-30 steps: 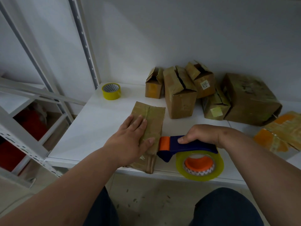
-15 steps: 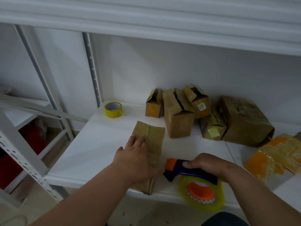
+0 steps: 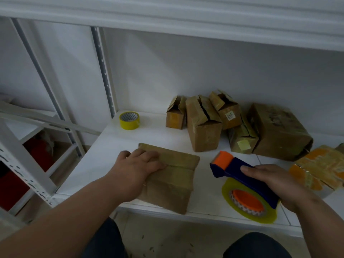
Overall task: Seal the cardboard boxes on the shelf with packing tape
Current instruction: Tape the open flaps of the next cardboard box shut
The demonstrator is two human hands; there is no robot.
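A flat brown cardboard box (image 3: 173,181) lies at the front edge of the white shelf (image 3: 104,155), a strip of tape across its top. My left hand (image 3: 135,170) rests on its left part, fingers curled over the far edge. To the right, my right hand (image 3: 270,183) grips the blue handle of a tape dispenser (image 3: 242,185) with an orange roller and a yellowish tape roll. The dispenser is lifted clear of the box, its roller end pointing to the back left.
Several brown boxes (image 3: 202,125) with loose flaps stand at the back of the shelf, a larger one (image 3: 277,131) to their right. An orange-taped package (image 3: 320,168) lies far right. A spare yellow tape roll (image 3: 129,120) sits back left. Another shelf board hangs overhead.
The box has turned on the shelf, its long side now running left to right. The dispenser has come off its edge and moved right. The camera tilted up.
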